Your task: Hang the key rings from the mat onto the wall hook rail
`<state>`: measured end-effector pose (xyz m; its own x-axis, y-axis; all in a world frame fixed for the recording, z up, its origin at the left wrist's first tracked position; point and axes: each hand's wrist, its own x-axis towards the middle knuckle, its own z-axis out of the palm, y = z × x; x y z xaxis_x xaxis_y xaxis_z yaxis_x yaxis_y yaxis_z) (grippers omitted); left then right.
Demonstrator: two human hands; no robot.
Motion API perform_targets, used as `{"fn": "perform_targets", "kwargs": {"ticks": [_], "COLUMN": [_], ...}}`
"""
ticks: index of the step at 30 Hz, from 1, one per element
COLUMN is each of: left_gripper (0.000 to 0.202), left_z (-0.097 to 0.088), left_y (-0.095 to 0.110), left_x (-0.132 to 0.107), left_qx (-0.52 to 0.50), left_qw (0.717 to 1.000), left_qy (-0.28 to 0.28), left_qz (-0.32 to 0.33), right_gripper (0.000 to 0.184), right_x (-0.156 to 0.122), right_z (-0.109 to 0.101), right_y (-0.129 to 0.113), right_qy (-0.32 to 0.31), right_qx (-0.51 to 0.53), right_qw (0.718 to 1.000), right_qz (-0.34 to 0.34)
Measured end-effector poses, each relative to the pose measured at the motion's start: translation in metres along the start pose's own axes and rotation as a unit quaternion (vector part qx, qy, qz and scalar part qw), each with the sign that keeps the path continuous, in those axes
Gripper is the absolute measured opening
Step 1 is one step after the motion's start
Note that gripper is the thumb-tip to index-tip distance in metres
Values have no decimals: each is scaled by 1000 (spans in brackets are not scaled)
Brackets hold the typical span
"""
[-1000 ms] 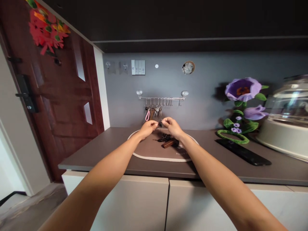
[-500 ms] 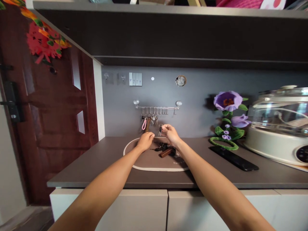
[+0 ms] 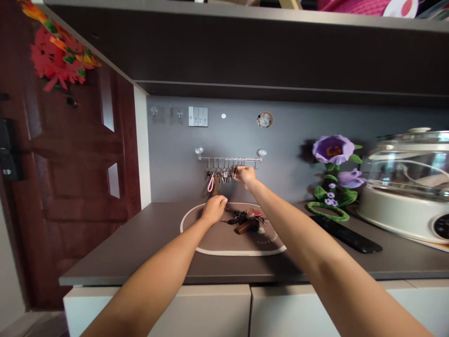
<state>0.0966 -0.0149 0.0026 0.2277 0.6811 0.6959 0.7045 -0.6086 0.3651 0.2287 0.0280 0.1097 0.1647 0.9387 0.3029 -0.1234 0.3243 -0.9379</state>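
My right hand (image 3: 246, 176) is raised to the wall-mounted hook rail (image 3: 229, 159), its fingers pinched on a small bunch of keys (image 3: 235, 173) just under the hooks. Whether the ring is on a hook I cannot tell. Left of it, several key bunches (image 3: 225, 175) and a pink loop strap (image 3: 211, 183) hang from the rail. My left hand (image 3: 214, 208) is curled closed over the mat's back left part; what its fingers hold, if anything, is hidden. Beside it on the brown oval mat (image 3: 224, 245) lies a pile of keys (image 3: 242, 218) with a brown leather piece (image 3: 244, 227) and something red.
Purple flowers (image 3: 333, 150) on a green ring base stand to the right, with a black flat object (image 3: 347, 236) in front. A cream appliance with a clear cover (image 3: 403, 201) is at far right. Overhead runs a dark shelf (image 3: 245, 51); a brown door (image 3: 80, 196) is at left.
My right hand has lifted the keys from above the mat up to the rail's hooks. The red item in the pile now shows. My left hand has barely moved.
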Motion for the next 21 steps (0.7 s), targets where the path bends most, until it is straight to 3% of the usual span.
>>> {"fn": "perform_targets", "kwargs": {"ticks": [13, 21], "left_gripper": [28, 29], "left_z": [0, 0], "left_y": [-3, -4], "left_x": [1, 0], "left_qx": [12, 4], "left_qw": [1000, 1000], "left_qy": [-3, -11], "left_qz": [1, 8], "right_gripper": [12, 12], "right_x": [14, 9], "right_z": [15, 12], "right_y": [6, 13], "right_qy": [79, 78], "right_qx": [-10, 6], "right_qw": [997, 996], "right_qz": [14, 37]}}
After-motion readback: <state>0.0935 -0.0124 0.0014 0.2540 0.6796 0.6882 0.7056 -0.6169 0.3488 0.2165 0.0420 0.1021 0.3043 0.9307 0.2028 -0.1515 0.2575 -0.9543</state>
